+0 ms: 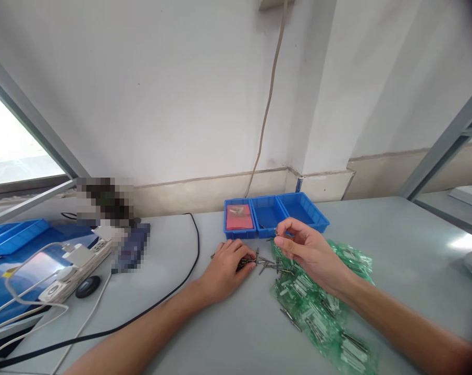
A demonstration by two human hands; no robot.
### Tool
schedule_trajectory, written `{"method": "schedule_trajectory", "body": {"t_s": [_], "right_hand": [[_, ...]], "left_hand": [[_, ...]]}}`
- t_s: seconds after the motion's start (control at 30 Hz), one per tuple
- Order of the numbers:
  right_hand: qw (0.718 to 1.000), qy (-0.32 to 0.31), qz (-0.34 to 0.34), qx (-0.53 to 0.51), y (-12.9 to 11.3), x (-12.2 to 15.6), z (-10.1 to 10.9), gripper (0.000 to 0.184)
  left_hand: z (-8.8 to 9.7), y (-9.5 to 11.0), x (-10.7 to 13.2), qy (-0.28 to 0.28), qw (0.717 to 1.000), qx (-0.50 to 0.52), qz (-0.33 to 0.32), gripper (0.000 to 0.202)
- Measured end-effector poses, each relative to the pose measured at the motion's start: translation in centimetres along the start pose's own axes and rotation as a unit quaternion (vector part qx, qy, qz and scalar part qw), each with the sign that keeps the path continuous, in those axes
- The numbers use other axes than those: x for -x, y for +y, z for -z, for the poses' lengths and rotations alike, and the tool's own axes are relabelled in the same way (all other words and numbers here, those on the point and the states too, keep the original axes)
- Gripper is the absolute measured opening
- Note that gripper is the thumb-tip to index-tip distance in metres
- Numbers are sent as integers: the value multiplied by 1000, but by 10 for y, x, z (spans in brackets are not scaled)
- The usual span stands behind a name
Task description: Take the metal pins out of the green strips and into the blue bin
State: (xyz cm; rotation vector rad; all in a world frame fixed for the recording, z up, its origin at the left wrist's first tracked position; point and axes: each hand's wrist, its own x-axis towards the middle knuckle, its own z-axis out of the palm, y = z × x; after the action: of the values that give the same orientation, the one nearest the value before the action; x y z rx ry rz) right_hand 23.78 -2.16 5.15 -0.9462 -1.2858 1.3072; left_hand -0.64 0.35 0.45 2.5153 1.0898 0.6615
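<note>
My left hand [228, 265] rests on the grey table with its fingers curled over a small bunch of thin dark metal pins [246, 262]. My right hand [304, 245] is raised a little above the table, thumb and forefinger pinching one small pin [276, 230] near the middle blue tray [268, 214]. More loose pins [270, 265] lie between my hands. A heap of small green plastic bags [322, 307] with parts inside lies under and beside my right forearm.
Three blue trays stand in a row by the wall; the left tray [239, 219] holds a red card, the right tray [304, 208] looks bare. A black cable [169, 297] crosses the table. A white power strip [77, 268] and blue items lie at left. Metal frame posts [443, 146] rise at right.
</note>
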Motion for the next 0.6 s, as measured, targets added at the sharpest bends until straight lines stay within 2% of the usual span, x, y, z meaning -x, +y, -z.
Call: {"method": "schedule_trajectory", "body": {"t_s": [0.27, 0.47, 0.6], "right_hand": [[1000, 3, 4, -7, 1, -1, 1, 27], [998, 10, -14, -66, 0, 0, -1, 29], [995, -7, -32, -94, -1, 0, -1, 28]], "left_hand": [[-1, 0, 1, -1, 1000, 2, 0, 5], [0, 0, 0, 0, 1000, 5, -5, 5], [-1, -1, 0, 2, 1000, 0, -8, 4]]}}
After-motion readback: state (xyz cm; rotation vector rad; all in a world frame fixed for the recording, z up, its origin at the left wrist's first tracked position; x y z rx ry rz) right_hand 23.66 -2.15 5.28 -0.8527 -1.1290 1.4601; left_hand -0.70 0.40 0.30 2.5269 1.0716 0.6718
